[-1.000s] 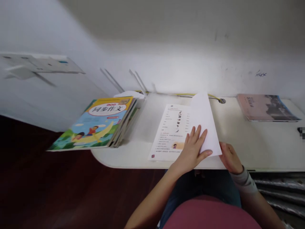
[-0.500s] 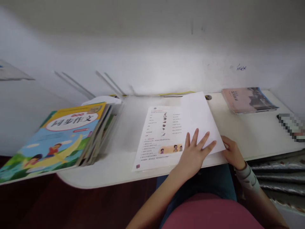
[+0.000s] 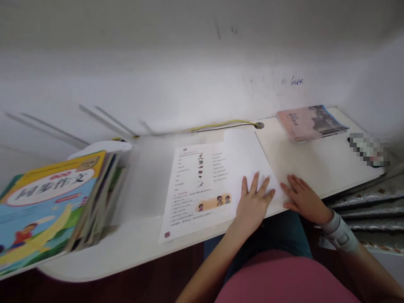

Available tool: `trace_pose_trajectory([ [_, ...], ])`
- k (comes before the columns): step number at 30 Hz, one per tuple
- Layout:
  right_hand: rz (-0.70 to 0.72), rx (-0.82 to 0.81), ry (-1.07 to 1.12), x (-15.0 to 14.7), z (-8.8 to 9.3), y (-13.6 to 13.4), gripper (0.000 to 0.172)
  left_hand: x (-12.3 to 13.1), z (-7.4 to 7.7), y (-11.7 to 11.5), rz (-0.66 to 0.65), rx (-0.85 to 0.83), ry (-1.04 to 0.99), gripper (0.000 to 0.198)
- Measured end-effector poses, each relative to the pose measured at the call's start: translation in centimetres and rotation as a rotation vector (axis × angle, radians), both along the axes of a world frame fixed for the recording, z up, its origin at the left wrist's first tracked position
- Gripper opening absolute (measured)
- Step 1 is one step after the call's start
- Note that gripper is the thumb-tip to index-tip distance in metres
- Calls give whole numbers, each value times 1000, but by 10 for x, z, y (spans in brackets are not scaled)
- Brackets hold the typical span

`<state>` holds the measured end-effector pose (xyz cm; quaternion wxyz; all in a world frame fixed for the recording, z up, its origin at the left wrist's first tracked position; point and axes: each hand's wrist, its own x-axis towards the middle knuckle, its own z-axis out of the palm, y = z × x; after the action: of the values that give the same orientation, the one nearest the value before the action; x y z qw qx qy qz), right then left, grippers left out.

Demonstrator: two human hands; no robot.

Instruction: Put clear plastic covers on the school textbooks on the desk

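A printed worksheet (image 3: pixel 195 189) with text and small cartoon figures lies on the white desk (image 3: pixel 145 244). A blank white sheet (image 3: pixel 249 155) lies over its right part. My left hand (image 3: pixel 254 202) rests flat on the lower edge of the white sheet, fingers spread. My right hand (image 3: pixel 301 198) lies flat on the desk just right of the sheet, fingers stretched out and touching its edge. Neither hand holds anything.
A stack of colourful books (image 3: pixel 47 206) overhangs the desk's left end. A pink book (image 3: pixel 311 122) lies at the far right, near a blurred dark object (image 3: pixel 369 149). A yellow cable (image 3: pixel 221 125) runs along the wall to a desk hole. Striped fabric (image 3: pixel 372 210) lies below right.
The white sheet, held up at its right edge before, now lies flatter on the worksheet. My right hand has let go of its edge and lies flat. The view has swung to the right.
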<state>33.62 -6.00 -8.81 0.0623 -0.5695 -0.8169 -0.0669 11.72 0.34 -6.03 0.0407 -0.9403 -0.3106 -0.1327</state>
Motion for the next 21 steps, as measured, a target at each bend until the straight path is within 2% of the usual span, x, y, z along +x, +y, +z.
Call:
trace_pose_trajectory([
  [4, 6, -2, -4, 1, 1, 1, 60, 1, -2, 0, -3, -16, 1, 34],
  [12, 20, -10, 51, 2, 2, 4, 58, -4, 5, -1, -2, -71, 0, 33],
  [21, -9, -10, 153, -3, 1, 3, 59, 6, 1, 1, -24, -75, 2, 34],
])
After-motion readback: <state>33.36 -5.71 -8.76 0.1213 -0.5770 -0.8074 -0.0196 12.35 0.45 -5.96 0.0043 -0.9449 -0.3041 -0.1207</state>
